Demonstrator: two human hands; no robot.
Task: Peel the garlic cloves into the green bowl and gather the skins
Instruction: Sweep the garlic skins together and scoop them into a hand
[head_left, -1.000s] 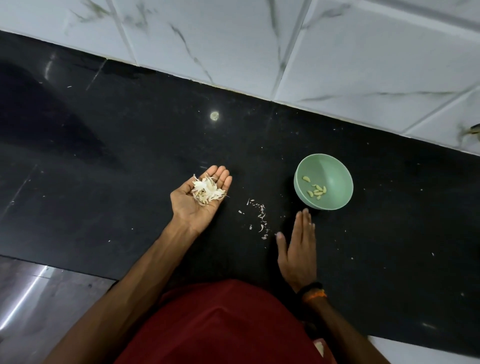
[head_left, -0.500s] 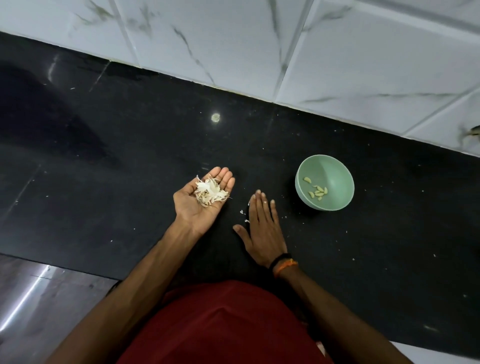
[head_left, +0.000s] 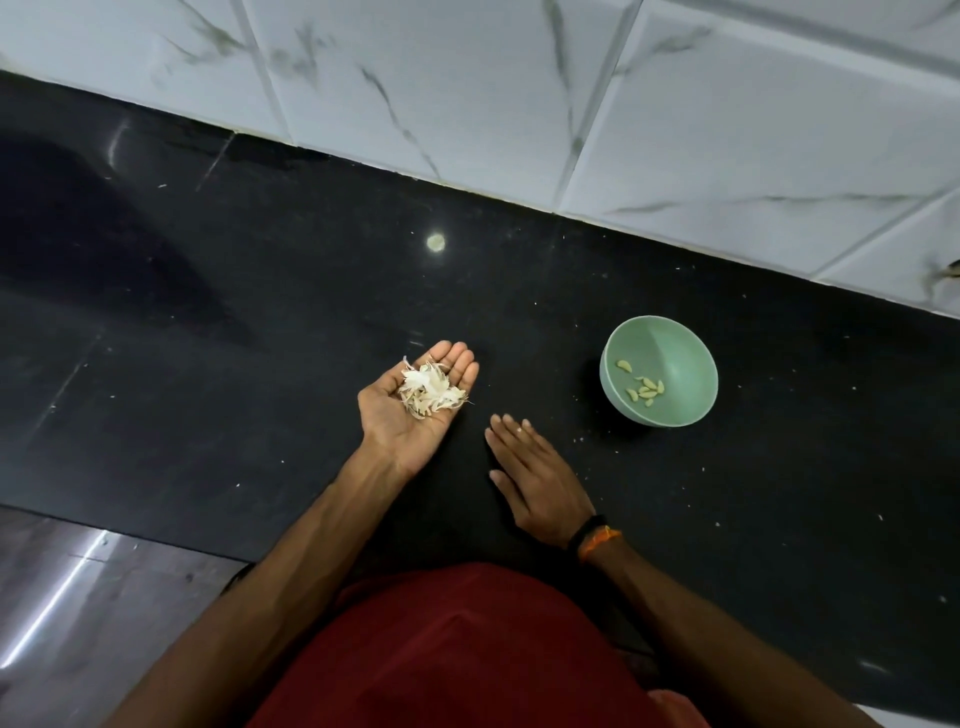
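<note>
Peeled pale garlic cloves (head_left: 644, 388) lie in the round green bowl (head_left: 675, 410), the upturned left hand (head_left: 410, 410) cups papery white skins (head_left: 428, 389), and the flat, empty right hand (head_left: 540, 478) looks to be sweeping the last few flecks off the black counter (head_left: 260, 364).

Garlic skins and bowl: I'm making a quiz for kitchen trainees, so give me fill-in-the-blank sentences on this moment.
1. The pile of garlic skins lies in the palm of the ____ hand.
2. The peeled cloves sit inside the ____ bowl.
3. The right hand lies flat, palm ____, on the black counter.
4. The bowl stands to the ____ of both hands.

Missing words: left; green; down; right
</note>
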